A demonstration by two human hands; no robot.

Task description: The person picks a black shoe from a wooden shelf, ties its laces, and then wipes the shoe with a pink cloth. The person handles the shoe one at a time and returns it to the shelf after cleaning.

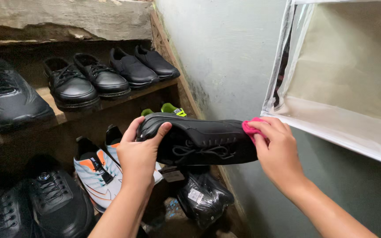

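Observation:
A black lace-up shoe (203,141) is held sideways in front of a wooden shoe rack, its laces facing me. My left hand (140,152) grips its heel end, thumb over the top edge. My right hand (276,150) presses a small pink cloth (251,128) against the shoe's toe end.
The upper wooden shelf (106,102) carries several black shoes (69,86). Below stand white-and-orange sneakers (98,174), more black shoes (56,200) and a shoe wrapped in plastic (203,196). A pale wall (225,57) is on the right, with a fabric-covered cabinet (345,75) jutting out.

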